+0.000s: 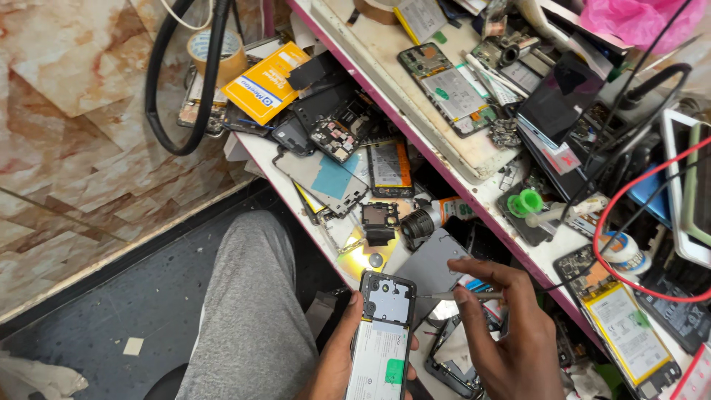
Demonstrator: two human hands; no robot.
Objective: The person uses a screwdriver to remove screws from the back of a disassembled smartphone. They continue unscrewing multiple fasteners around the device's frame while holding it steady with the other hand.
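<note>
Gripping opened phone (381,337) in left hand (337,363); right hand (503,326) pinches screwdriver (455,295) at its upper frame. Slip risk: tip could gouge the battery below.

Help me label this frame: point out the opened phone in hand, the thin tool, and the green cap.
opened phone (381,333): head view, on its white battery.
thin tool (437,295): head view, on its metal shaft.
green cap (525,203): head view, on its top.
</note>
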